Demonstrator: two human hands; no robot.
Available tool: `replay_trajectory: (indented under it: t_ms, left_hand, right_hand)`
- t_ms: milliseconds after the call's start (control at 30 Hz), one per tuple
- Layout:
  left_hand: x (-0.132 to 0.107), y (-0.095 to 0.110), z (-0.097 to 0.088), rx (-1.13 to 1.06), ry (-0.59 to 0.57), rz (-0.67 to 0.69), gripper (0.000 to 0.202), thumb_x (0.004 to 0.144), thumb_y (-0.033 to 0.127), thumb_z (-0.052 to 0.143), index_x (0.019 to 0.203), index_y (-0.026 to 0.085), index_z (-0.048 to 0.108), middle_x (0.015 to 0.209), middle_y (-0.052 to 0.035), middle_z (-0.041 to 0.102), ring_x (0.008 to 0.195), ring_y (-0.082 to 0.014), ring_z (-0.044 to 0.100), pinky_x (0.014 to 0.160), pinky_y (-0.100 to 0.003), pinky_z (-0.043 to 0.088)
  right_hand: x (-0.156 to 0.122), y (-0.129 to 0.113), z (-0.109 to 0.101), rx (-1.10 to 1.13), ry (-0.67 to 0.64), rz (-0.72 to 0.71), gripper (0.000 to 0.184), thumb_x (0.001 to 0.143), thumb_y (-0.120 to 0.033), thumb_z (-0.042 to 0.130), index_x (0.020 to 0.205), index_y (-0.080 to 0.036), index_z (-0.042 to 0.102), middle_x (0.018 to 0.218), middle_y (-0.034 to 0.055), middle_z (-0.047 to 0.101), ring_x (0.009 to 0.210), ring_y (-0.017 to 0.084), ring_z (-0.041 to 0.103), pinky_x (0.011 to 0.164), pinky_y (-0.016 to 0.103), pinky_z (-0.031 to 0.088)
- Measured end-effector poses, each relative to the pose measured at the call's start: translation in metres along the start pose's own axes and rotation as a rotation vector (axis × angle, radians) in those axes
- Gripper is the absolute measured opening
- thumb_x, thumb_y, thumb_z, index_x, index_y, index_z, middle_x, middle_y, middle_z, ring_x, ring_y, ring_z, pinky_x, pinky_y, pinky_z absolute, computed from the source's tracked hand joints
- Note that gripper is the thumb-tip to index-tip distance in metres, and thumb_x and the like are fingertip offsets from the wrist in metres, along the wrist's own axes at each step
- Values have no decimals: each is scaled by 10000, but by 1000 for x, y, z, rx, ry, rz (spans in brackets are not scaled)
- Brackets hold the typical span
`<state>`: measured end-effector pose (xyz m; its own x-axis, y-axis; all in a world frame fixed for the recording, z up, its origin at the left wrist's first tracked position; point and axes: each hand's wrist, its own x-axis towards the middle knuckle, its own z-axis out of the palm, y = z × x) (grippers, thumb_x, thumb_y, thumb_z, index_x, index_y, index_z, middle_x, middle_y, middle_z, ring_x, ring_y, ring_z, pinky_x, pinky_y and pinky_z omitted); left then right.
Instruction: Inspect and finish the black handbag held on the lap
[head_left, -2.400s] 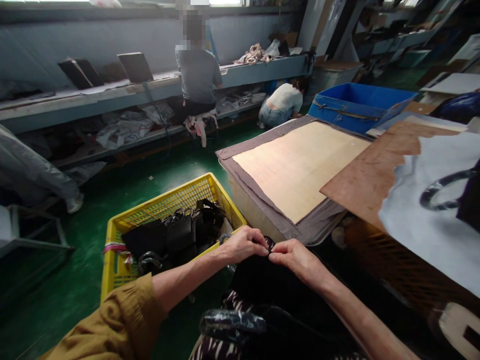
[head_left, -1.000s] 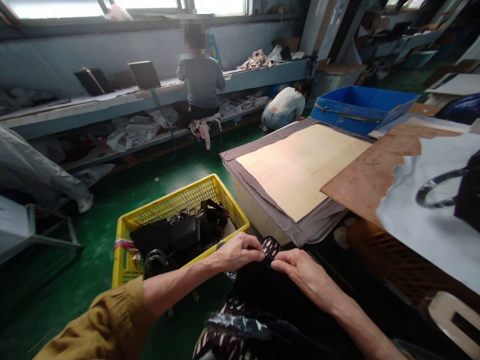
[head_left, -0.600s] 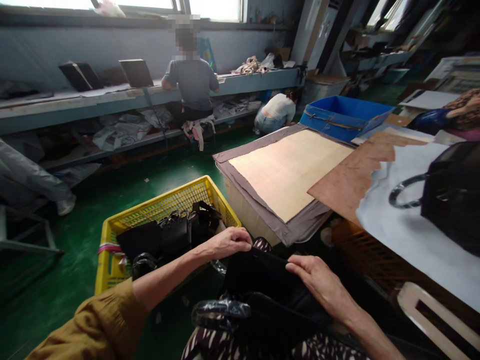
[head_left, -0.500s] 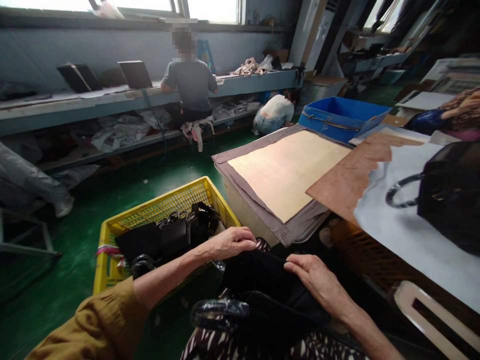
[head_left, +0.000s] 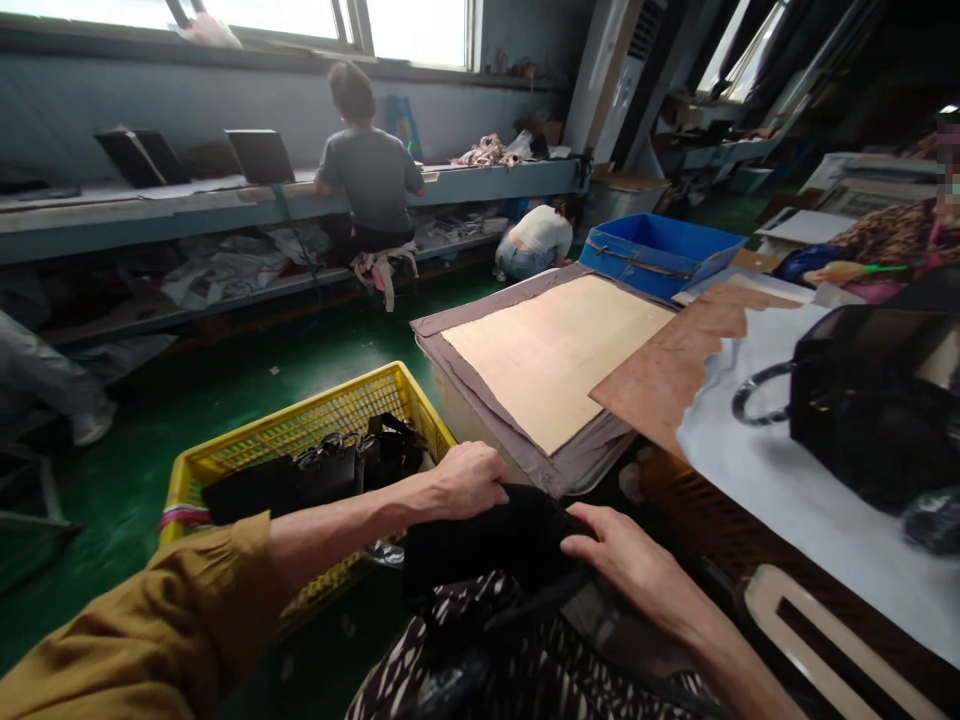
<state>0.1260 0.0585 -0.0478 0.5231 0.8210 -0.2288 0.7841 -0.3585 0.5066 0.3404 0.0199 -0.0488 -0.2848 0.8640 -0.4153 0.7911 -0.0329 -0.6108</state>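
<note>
A black handbag lies over my lap, above patterned cloth. My left hand is closed on its upper edge at the left, fingers curled over the fabric. At the right end of that edge, my right hand pinches the black material between thumb and fingers. The lower part of the bag is dark and hard to make out. Left of my hands stands a yellow plastic basket holding several black bags with wrapped handles. Another black handbag with a round handle sits on white paper at the right.
A cream sheet on grey cloth covers a bin ahead. Behind it is a blue bin. One person sits at the long bench; another crouches. A pale chair part stands at lower right.
The black handbag has turned in my hands; its plastic-wrapped handle, plain before at the front, has swung down. My left hand has rolled over into a tighter grip. The view has shifted slightly right.
</note>
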Motion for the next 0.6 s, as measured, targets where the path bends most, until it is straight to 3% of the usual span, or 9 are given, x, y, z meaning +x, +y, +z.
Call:
replay_trajectory:
  t_ms: [133, 400, 600]
  left_hand:
    - [-3, 1, -26, -3, 6, -34, 116, 662, 210, 596, 554, 175, 621, 464, 24, 446, 500, -115, 428, 461, -225, 251]
    - [-12, 13, -38, -24, 6, -93, 139, 645, 217, 605, 522, 160, 576, 425, 49, 340, 459, -94, 346, 436, -231, 218]
    - [-20, 18, -50, -1, -98, -22, 111, 684, 273, 592, 717, 177, 637, 550, 51, 498, 529, -95, 454, 457, -197, 283]
  right_hand:
    - [4, -1, -1, -21, 100, 6, 234, 780, -331, 445, 807, -230, 655, 791, 24, 685, 795, 214, 600, 650, 256, 395]
    - [7, -21, 4, -44, 290, -75, 237, 810, -319, 420, 784, -254, 647, 744, 19, 684, 747, 194, 611, 619, 247, 370]
    - [12, -16, -13, -42, 235, -186, 249, 804, -331, 439, 693, -233, 639, 670, -10, 655, 694, 173, 577, 596, 242, 348]
